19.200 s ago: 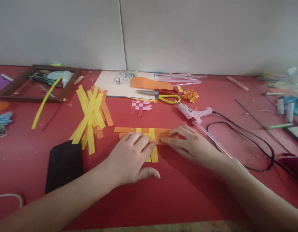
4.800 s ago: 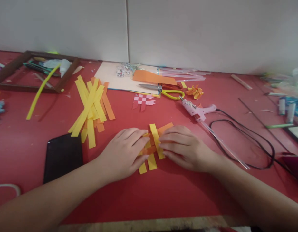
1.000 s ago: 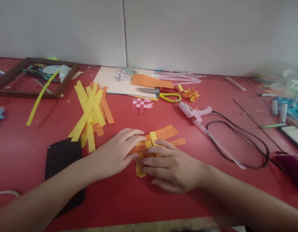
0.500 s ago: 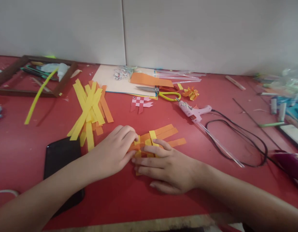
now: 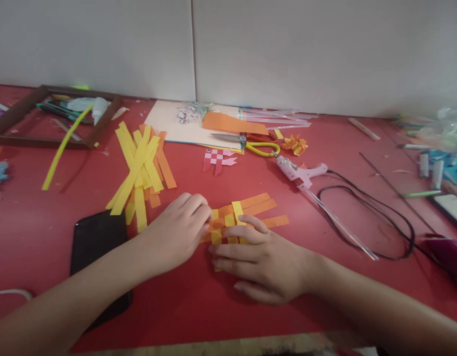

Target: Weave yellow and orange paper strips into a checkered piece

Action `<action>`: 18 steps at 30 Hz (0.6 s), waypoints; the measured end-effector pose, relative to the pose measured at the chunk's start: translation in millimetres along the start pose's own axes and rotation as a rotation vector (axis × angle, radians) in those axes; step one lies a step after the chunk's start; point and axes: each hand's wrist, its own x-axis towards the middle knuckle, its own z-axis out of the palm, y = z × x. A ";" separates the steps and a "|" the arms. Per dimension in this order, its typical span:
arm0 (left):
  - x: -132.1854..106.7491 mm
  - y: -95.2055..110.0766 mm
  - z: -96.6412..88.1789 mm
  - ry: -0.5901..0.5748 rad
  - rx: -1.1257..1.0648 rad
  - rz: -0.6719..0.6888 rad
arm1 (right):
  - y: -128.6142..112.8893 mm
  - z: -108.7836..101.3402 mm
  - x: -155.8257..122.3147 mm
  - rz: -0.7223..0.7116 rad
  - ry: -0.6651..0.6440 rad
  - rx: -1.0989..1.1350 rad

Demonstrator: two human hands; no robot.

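Observation:
A small weave of orange and yellow paper strips [image 5: 237, 217] lies on the red table [image 5: 221, 306] in front of me. My left hand [image 5: 176, 232] has its fingers curled, pinching the weave's left end where a yellow strip crosses. My right hand [image 5: 263, 259] lies flat with its fingers stretched out, pressing down the weave's near edge. Three orange strip ends stick out to the right past my fingers.
A loose pile of yellow and orange strips [image 5: 141, 168] lies to the left, above a black phone [image 5: 98, 252]. Behind are a pink woven piece [image 5: 217, 159], yellow-handled scissors [image 5: 250, 143], cream paper [image 5: 184, 128], a pink glue gun [image 5: 300, 173] with black cord [image 5: 365, 212], and a wooden frame [image 5: 46, 118].
Over the last second my left fingers curled in and pushed a yellow strip into the weave's left side. My right hand stayed flat on the near edge. Earlier the weave was turned.

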 end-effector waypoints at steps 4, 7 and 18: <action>2.3 -0.4 1.1 0.029 0.058 -0.017 | -1.8 -1.5 0.8 -0.005 0.022 0.033; 3.4 -0.7 2.7 0.053 0.073 -0.051 | 0.1 -5.8 2.1 -0.006 0.109 0.059; 6.7 -11.2 12.1 0.177 -0.032 -0.105 | 46.8 -3.4 -19.0 0.409 0.287 -0.191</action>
